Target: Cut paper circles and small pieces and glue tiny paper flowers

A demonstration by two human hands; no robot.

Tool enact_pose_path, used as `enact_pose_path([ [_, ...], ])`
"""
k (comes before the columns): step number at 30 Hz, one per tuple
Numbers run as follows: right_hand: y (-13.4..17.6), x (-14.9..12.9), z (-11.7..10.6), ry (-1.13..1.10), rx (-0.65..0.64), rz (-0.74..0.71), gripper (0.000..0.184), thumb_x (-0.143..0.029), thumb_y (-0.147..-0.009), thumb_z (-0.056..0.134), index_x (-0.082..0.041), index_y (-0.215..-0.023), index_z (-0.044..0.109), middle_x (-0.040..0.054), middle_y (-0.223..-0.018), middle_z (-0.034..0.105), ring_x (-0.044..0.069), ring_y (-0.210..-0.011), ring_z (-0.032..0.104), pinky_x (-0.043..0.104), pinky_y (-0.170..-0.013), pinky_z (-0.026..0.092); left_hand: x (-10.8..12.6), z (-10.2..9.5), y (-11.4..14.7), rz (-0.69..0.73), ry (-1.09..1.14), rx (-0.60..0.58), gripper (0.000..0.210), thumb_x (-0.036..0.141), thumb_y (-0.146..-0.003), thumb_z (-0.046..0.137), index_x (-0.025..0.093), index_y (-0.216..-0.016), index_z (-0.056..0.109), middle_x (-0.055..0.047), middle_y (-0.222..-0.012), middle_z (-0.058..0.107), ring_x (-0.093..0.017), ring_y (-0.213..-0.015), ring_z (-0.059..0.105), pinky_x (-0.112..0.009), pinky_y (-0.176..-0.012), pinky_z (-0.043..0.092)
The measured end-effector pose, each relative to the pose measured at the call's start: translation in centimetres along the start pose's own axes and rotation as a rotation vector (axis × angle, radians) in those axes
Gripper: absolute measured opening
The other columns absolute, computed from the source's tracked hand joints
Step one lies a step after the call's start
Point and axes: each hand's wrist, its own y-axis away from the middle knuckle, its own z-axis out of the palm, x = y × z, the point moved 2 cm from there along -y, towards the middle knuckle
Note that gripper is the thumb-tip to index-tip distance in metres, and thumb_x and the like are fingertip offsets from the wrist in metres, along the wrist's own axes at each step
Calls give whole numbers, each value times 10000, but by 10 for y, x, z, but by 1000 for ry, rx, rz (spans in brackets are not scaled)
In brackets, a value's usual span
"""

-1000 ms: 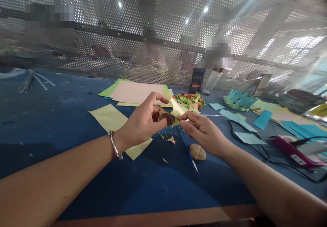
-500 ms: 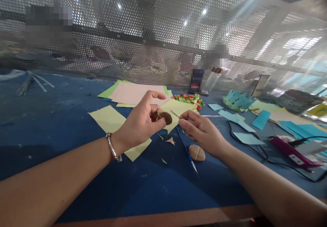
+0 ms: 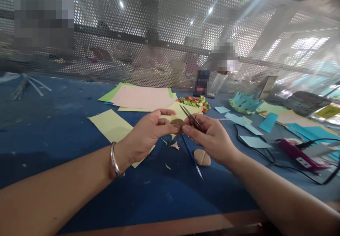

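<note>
Between thumb and fingers, my left hand pinches a small round brown disc above the table. My right hand is closed around dark tweezers, whose two tips point up and to the left, slightly apart. My right thumb and fingertips meet the disc's right edge. Below my right hand lies an oval tan wooden piece. A blue-handled brush lies left of it, slanting toward me. Small paper scraps are scattered under my hands.
Yellow paper and a pink sheet lie on the blue table. Further back sit a pile of colourful clippings and a folded paper lotus. A purple power strip with black cable is at right; a perforated metal screen stands behind.
My hands have come together, and my right fingers now touch the disc's edge. The tweezers have tilted upward and show more of their length. The view has shifted slightly.
</note>
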Motion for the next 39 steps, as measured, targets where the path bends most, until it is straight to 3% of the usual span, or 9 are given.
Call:
enact_pose_path([
  [4, 1, -3, 0, -17, 21, -16, 312, -457, -861, 730, -183, -878, 582, -83, -630, 410, 59, -498, 299, 238, -458, 249, -4, 5, 1, -94, 121, -12, 200, 242, -740, 841, 183, -871, 702, 2, -948, 705, -122, -868, 629, -255, -820, 467],
  [8, 0, -1, -1, 27, 0, -2, 329, -490, -880, 702, -187, -883, 577, -75, -633, 395, 66, -508, 304, 237, -447, 227, -2, 4, -1, -71, 108, -16, 176, 267, -768, 826, 216, -915, 742, -6, -981, 718, -152, -925, 647, -276, -804, 513],
  [13, -1, 4, -5, -44, -18, 57, 419, -601, -954, 542, -195, -853, 556, -79, -620, 281, 76, -500, 220, 240, -436, 163, 2, -3, -4, -12, 28, 19, 131, 253, -775, 815, 213, -890, 766, -28, -981, 735, -165, -942, 676, -252, -759, 526],
  [17, -1, 6, -6, -7, -37, 68, 413, -587, -963, 539, -206, -808, 512, -81, -607, 246, 85, -513, 211, 238, -443, 157, 1, -4, -3, 5, -8, -29, 162, 264, -792, 804, 212, -941, 768, -42, -1022, 739, -177, -975, 680, -256, -762, 537],
  [39, 2, 8, -8, 120, -119, 81, 468, -618, -964, 506, -203, -750, 468, -66, -633, 326, 79, -511, 225, 242, -447, 179, 1, -6, -1, 6, -102, -77, 216, 320, -780, 816, 227, -973, 792, -54, -1018, 742, -184, -956, 671, -255, -725, 538],
])
